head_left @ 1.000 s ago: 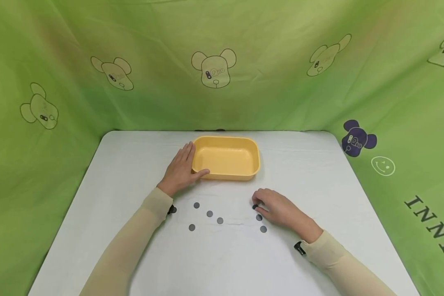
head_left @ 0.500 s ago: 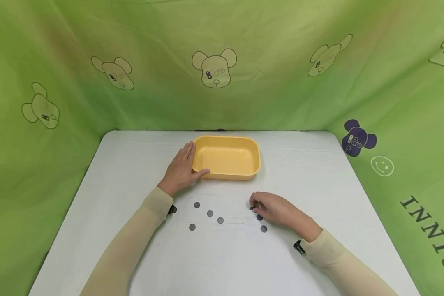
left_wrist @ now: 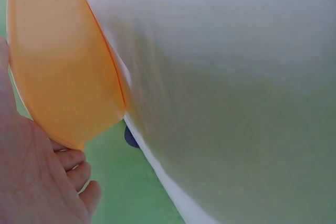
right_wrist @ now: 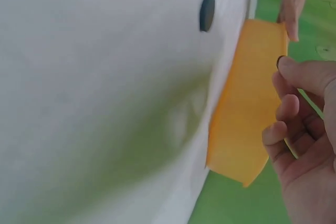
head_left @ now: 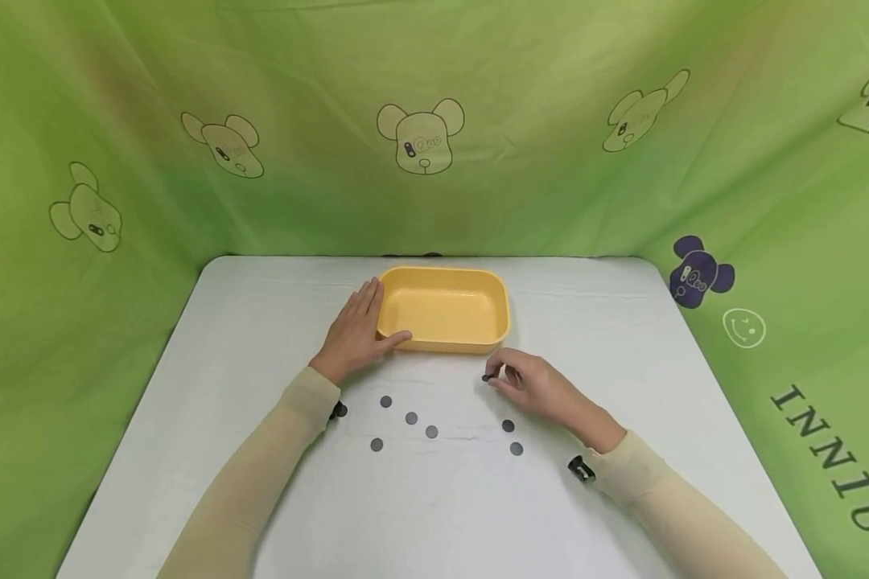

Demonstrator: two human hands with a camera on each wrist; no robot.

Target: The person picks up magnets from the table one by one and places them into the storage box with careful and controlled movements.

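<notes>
A white cloth-covered worktop (head_left: 623, 386) is set up in front of a green cartoon-bear backdrop (head_left: 550, 129). A shallow yellow plastic rectangular tray (head_left: 443, 309) is steadied by the left hand (head_left: 355, 334), fingers laid flat against its left wall and thumb along the near one. A small dark grey round disc (head_left: 487, 377) is pinched in the right hand (head_left: 536, 388), lifted just in front of the tray. Six more discs (head_left: 410, 418) are scattered on the worktop.
</notes>
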